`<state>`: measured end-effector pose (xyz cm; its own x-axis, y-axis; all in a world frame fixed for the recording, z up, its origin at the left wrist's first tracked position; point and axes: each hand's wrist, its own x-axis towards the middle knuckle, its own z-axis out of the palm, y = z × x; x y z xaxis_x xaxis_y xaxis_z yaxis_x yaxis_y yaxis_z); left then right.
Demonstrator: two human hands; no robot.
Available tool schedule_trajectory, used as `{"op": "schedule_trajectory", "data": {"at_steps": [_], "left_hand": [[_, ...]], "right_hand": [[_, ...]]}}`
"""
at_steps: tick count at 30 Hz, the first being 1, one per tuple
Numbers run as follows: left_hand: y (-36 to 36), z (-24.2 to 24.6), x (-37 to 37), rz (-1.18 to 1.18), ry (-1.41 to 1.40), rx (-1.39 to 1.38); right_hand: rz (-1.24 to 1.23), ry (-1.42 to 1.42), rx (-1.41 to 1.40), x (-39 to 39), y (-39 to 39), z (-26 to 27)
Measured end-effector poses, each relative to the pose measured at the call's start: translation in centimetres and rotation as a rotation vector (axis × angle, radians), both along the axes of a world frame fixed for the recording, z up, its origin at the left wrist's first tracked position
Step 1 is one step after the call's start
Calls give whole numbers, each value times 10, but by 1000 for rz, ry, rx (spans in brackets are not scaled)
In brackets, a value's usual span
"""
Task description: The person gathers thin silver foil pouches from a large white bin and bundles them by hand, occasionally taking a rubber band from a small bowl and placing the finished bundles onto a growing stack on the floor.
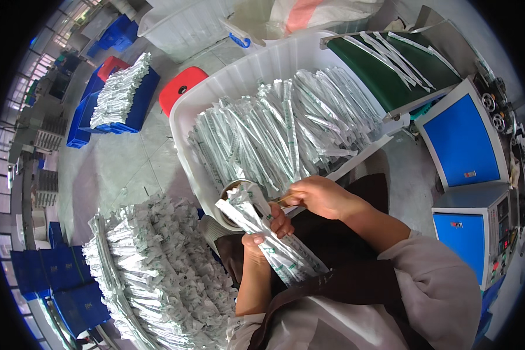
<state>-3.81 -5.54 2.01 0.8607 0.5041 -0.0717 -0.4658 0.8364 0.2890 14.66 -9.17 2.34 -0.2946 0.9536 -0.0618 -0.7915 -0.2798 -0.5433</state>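
A bundle of long, thin paper-wrapped packets (280,253) is held in my left hand (273,227), its upper end leaning over a round container (225,225). My right hand (317,195) is just to the right, its fingers pinching a thin tan band or strand that runs toward the bundle; which of these it is cannot be told. Beyond both hands stands a large white plastic tub (188,162) with many loose wrapped packets (262,131) lying lengthwise in it. The bundle's lower end reaches my dark apron (332,284).
Stacked packet bundles (157,271) rise at the lower left. A green conveyor belt (372,74) carrying several packets overhangs the tub, beside a blue-panelled machine (461,140). A red stool seat (181,89) and blue crates (144,98) stand at the upper left.
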Motion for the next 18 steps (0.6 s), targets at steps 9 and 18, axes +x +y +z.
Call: {"op": "schedule_trajectory", "data": {"at_steps": [9,18], "left_hand": [[-3,9,13,-117,-9,55],[-8,27,33,-278,432,565]], "right_hand": [[-375,-947,574,0,24,40],[693,-1587,844,4,49,142]]}}
